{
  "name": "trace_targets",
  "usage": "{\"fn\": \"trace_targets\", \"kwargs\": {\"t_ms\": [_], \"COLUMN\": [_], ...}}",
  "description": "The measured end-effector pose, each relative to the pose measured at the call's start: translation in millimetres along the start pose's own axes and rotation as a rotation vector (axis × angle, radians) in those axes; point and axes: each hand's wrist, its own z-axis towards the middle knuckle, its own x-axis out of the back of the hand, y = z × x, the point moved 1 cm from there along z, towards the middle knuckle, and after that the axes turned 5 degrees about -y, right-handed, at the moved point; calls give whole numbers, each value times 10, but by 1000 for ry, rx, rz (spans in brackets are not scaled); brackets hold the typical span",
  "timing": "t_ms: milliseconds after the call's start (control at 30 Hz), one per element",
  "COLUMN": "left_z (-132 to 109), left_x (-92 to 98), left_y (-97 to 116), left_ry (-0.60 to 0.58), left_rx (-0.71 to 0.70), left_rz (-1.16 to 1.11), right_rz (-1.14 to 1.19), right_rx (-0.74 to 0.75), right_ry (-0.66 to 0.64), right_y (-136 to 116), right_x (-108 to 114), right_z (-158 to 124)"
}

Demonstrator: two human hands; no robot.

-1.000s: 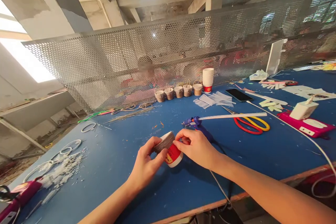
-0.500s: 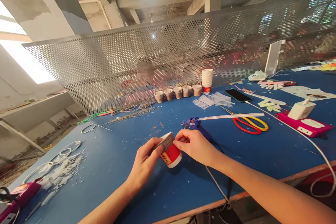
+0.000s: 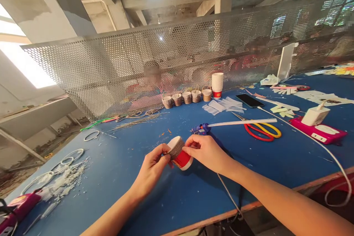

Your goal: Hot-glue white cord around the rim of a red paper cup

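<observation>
A red and white paper cup [image 3: 184, 160] is held tilted above the blue table, its open rim toward the upper left. A brown cord-like band [image 3: 176, 149] wraps the cup's upper part. My left hand [image 3: 152, 166] is closed on the rim side, with the thumb outside on the band. At the other side, my right hand [image 3: 201, 150] pinches thumb and forefinger together against the band's edge; what lies between the fingertips is hidden. Just behind that hand lies a blue glue gun [image 3: 202, 129] with a long clear glue stick [image 3: 243, 122] in its back.
Several small wrapped baskets [image 3: 187, 97] and a stack of paper cups [image 3: 217, 85] stand along the perforated metal screen [image 3: 110, 70]. Scissors [image 3: 260, 132], white strips [image 3: 222, 106], a phone [image 3: 249, 100] and a pink power strip [image 3: 320, 131] lie rightward. Wire coils and scraps [image 3: 65, 177] lie left.
The cup has turned and tipped in my hands, so more of its open mouth shows and its base sits slightly higher. Both hands stay in nearly the same place.
</observation>
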Motion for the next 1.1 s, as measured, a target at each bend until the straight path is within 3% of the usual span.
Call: {"fn": "trace_targets", "kwargs": {"t_ms": [233, 633, 867, 1100], "left_z": [-11, -12, 26, 66], "left_x": [-21, -44, -32, -2], "left_y": [8, 4, 4, -80], "left_ry": [-6, 44, 104, 178], "left_rx": [47, -8, -6, -57], "left_rz": [-8, 16, -2, 103], "right_rz": [-29, -8, -1, -160], "right_rx": [31, 53, 121, 141], "right_ry": [12, 10, 110, -30], "right_y": [-7, -21, -89, 36], "right_x": [8, 24, 162, 362], "right_z": [-1, 0, 10, -283]}}
